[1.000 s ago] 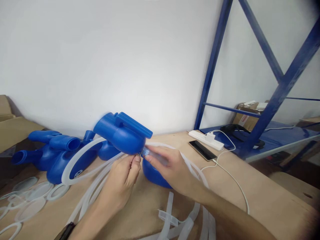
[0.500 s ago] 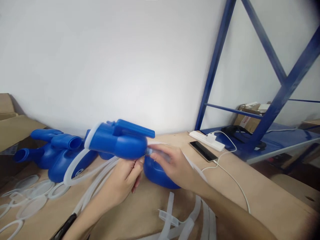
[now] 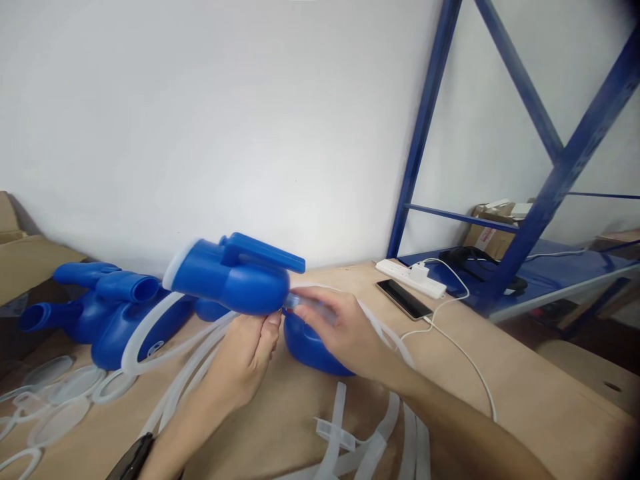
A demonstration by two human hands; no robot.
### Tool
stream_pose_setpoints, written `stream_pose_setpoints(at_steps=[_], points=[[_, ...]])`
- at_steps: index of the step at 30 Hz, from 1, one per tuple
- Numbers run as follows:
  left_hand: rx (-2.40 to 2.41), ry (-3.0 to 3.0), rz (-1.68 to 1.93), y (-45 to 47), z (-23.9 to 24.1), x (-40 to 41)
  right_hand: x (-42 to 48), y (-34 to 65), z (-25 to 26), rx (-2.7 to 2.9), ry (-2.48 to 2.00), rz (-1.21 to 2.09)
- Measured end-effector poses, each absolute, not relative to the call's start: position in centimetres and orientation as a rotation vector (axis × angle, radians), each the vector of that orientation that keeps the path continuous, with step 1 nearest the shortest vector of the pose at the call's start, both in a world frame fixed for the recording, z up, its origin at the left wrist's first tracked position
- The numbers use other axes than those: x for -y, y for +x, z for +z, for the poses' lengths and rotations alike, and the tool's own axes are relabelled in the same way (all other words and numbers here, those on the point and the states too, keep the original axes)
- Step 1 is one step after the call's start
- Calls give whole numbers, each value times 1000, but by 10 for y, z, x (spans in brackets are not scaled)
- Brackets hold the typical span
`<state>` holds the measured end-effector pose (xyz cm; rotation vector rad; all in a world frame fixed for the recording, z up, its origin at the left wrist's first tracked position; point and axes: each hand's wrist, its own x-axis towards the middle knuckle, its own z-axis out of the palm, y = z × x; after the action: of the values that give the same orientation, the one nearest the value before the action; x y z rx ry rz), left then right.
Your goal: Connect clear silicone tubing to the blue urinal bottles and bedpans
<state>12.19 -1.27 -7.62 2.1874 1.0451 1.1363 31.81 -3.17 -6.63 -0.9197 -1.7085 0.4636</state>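
Observation:
A blue plastic bottle with a side handle point(image 3: 245, 277) is tilted in front of me, its rounded end to the right. A white ring point(image 3: 175, 263) sits around its left end, where a translucent tube point(image 3: 134, 337) curves down. Under the rounded end, my left hand point(image 3: 245, 363) is closed with fingertips pinched against the bottle's underside; what they grip is hidden. My right hand point(image 3: 345, 327) pinches a clear tube-like piece point(image 3: 320, 308) between thumb and fingers, its tip touching or close to the rounded end. Behind that hand lies another blue bottle point(image 3: 313, 350).
More blue bottles point(image 3: 125, 320) lie at left beside a cardboard box point(image 3: 45, 263). Translucent discs and rings point(image 3: 60, 421) are spread in front of them. Clear strips point(image 3: 373, 453) lie near the front. A phone point(image 3: 403, 300), power strip point(image 3: 413, 279) and blue rack point(image 3: 423, 133) are at right.
The view has shifted slightly. The blue bottle is tilted a little more, its ringed left end turned. Both hands keep nearly the same place and grip.

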Motion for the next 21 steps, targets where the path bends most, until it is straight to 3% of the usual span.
stream_pose_setpoints(at_steps=[10,21], points=[[-1147,2279,1188,133,-80,20,35,311,-72,1712,-897,314],[-874,1863,1019,137,-87,15,25,315,-76,1785,-866,129]])
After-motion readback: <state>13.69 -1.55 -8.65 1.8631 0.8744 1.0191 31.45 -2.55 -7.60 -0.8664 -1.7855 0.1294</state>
